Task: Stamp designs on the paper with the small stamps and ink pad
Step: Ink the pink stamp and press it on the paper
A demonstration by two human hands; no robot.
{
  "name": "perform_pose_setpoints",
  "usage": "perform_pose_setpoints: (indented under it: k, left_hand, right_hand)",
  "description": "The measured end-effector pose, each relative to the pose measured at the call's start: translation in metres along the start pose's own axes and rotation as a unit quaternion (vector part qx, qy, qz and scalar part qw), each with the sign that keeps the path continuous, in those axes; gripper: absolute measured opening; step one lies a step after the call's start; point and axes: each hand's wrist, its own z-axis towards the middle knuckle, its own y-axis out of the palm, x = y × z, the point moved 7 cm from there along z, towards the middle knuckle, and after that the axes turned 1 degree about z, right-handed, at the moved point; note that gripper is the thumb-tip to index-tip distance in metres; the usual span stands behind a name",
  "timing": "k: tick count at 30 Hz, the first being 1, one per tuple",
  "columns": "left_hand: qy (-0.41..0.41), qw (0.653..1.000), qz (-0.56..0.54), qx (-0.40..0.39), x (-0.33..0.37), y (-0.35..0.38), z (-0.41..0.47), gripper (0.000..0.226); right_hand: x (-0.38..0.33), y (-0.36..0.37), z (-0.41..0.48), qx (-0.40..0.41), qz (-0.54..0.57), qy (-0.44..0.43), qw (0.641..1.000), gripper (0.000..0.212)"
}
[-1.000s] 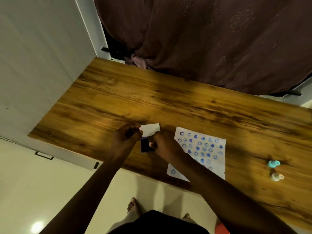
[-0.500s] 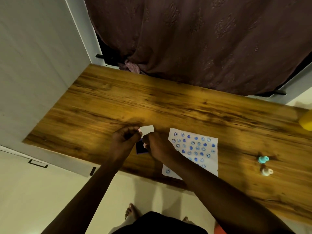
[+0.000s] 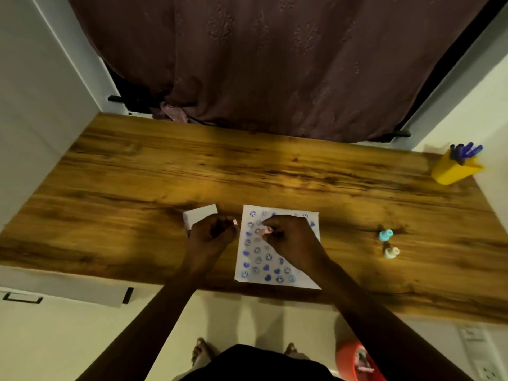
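A white paper [image 3: 299,273] covered with several blue stamped faces and hearts lies near the wooden table's front edge. My right hand [image 3: 291,240] is over the paper's upper left part, pinching a small pink stamp [image 3: 267,230] that points down at the sheet. My left hand [image 3: 211,233] rests just left of the paper, fingers curled over the ink pad, which is mostly hidden; its open white lid [image 3: 199,215] shows behind the hand. A tiny pink piece [image 3: 235,222] sits at my left fingertips. A teal stamp [image 3: 385,235] and a cream stamp [image 3: 391,252] stand to the right.
A yellow cup [image 3: 453,170] with blue pens stands at the wooden table's [image 3: 137,174] far right corner. A dark curtain [image 3: 275,64] hangs behind the table. An orange bin [image 3: 354,361] sits on the floor at my right, and my feet show below.
My right hand has left the ink pad and moved right onto the paper with the pink stamp. My left hand stays at the pad. The camera view has shifted right.
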Motion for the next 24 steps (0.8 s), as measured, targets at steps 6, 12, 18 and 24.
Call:
perform_pose_setpoints:
  k: [6, 12, 18, 24]
  left_hand:
    - [-0.016, 0.999, 0.038, -0.034, -0.013, 0.05, 0.0, 0.014]
    - [-0.024, 0.997, 0.039, -0.056, -0.025, 0.081, -0.006, 0.014]
    - [-0.035, 0.996, 0.047, -0.061, -0.033, 0.091, -0.004, 0.013]
    - [-0.051, 0.996, 0.061, -0.048, -0.038, 0.092, 0.001, 0.014]
  right_hand:
    - [0.066, -0.044, -0.035, 0.044, -0.048, 0.112, 0.992, 0.014]
    - [0.092, -0.049, -0.048, 0.023, -0.085, 0.133, 0.987, 0.022]
    - [0.099, -0.039, -0.047, 0.014, -0.093, 0.122, 0.988, 0.021]
    - [0.107, -0.029, -0.044, 0.009, -0.124, 0.129, 0.984, 0.019]
